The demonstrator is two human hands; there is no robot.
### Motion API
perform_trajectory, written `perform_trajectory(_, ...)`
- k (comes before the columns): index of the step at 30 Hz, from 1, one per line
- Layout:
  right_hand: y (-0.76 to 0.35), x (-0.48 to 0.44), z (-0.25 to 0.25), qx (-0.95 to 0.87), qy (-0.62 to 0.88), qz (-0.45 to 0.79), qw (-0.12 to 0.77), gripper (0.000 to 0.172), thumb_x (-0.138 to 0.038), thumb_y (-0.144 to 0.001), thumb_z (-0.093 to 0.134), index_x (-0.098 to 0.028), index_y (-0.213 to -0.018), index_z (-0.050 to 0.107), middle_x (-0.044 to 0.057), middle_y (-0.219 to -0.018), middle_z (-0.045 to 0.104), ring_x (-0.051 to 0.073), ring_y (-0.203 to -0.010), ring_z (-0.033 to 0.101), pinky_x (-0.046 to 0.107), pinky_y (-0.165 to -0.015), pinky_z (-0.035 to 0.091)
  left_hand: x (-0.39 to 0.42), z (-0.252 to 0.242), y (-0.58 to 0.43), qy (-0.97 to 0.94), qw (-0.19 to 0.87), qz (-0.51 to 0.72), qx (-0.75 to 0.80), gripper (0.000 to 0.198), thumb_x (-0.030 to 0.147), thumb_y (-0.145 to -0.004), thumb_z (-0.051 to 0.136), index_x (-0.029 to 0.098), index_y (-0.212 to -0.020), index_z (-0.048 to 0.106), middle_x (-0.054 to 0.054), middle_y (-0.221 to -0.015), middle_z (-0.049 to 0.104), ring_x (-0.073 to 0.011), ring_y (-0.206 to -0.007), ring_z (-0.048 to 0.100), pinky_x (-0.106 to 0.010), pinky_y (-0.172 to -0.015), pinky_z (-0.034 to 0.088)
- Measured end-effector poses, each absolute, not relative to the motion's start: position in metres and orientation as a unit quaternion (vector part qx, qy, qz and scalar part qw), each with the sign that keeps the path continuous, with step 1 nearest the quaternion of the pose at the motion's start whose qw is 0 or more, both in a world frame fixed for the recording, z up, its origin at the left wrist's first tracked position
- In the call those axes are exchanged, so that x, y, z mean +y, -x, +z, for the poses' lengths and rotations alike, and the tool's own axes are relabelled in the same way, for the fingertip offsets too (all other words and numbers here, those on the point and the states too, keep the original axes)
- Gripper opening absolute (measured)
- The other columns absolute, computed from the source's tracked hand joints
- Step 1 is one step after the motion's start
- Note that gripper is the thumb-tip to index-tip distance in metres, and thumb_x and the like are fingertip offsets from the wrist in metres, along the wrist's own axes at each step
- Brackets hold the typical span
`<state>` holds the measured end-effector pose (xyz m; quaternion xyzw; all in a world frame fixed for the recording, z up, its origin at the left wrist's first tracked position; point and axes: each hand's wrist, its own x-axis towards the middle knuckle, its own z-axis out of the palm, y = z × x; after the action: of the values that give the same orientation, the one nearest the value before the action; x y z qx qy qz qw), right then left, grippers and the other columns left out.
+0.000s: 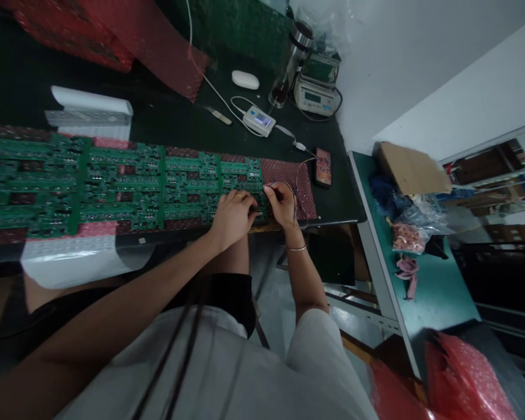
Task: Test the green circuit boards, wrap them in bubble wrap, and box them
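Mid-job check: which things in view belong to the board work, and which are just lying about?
Likely in use: left hand, right hand, green circuit boards, red bubble wrap beneath.

Apparently lying about: white oval object, bottle, cardboard.

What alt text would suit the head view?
A person's left hand and right hand are at the right end of a row of green circuit boards on a dark table. Beyond lies a small device with a lit screen.
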<state>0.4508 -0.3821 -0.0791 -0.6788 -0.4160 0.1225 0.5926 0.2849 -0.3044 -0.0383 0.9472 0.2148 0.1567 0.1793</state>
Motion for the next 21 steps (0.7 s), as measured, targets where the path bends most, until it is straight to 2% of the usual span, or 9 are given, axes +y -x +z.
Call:
perform_trajectory(5, -0.452, -0.383, -0.081, -0.408, 0.682, 0.117, 0.595, 0.053, -0.076, -0.096, 0.059, -0.024, -0.089, 0.065, 0.002, -0.089, 0.073, 0.019, -0.086, 0.069, 0.034, -0.084, 0.059, -0.318, -0.04, -0.265, -0.966, 0.155, 0.156, 0.137, 0.028, 0.023, -0.106, 0.054, 0.023, -0.112, 0.081, -0.012, -0.131, 0.071, -0.0363, -0.13, 0.058, -0.054, -0.104, 0.05)
perform_trajectory(8, -0.454, -0.385, -0.075, -0.408, 0.694, 0.121, 0.58, 0.052, -0.074, -0.098, 0.057, -0.024, -0.091, 0.066, 0.003, -0.09, 0.074, 0.019, -0.085, 0.069, 0.034, -0.083, 0.059, -0.324, -0.043, -0.259, -0.974, 0.121, 0.15, 0.116, 0.032, 0.024, -0.106, 0.052, 0.018, -0.121, 0.08, -0.016, -0.14, 0.067, -0.0373, -0.137, 0.055, -0.056, -0.11, 0.048)
perform_trajectory(12, -0.449, -0.383, -0.057, -0.479, 0.671, 0.116, 0.554, 0.039, -0.062, -0.101, 0.062, -0.024, -0.095, 0.069, 0.007, -0.103, 0.078, 0.021, -0.098, 0.074, 0.036, -0.091, 0.061, -0.326, -0.04, -0.257, -0.976, 0.128, 0.138, 0.111, 0.033, 0.03, -0.104, 0.057, 0.016, -0.124, 0.079, -0.018, -0.141, 0.067, -0.0389, -0.14, 0.054, -0.059, -0.115, 0.047)
perform_trajectory(16, -0.435, -0.371, -0.044, -0.562, 0.64, 0.127, 0.508, 0.031, -0.053, -0.106, 0.058, -0.025, -0.097, 0.068, 0.008, -0.111, 0.078, 0.022, -0.105, 0.074, 0.04, -0.099, 0.061, -0.325, -0.032, -0.235, -0.969, 0.14, 0.176, 0.105, 0.038, 0.03, -0.105, 0.056, 0.018, -0.137, 0.073, -0.017, -0.144, 0.066, -0.0364, -0.145, 0.052, -0.061, -0.125, 0.039)
perform_trajectory(21, -0.425, -0.359, -0.042, -0.619, 0.632, 0.132, 0.447, 0.027, -0.042, -0.111, 0.05, -0.025, -0.103, 0.069, 0.007, -0.111, 0.077, 0.023, -0.112, 0.072, 0.04, -0.106, 0.058, -0.308, -0.02, -0.177, -0.933, 0.158, 0.275, 0.172, 0.031, 0.03, -0.109, 0.05, 0.022, -0.128, 0.072, -0.013, -0.139, 0.069, -0.0339, -0.132, 0.062, -0.056, -0.114, 0.048)
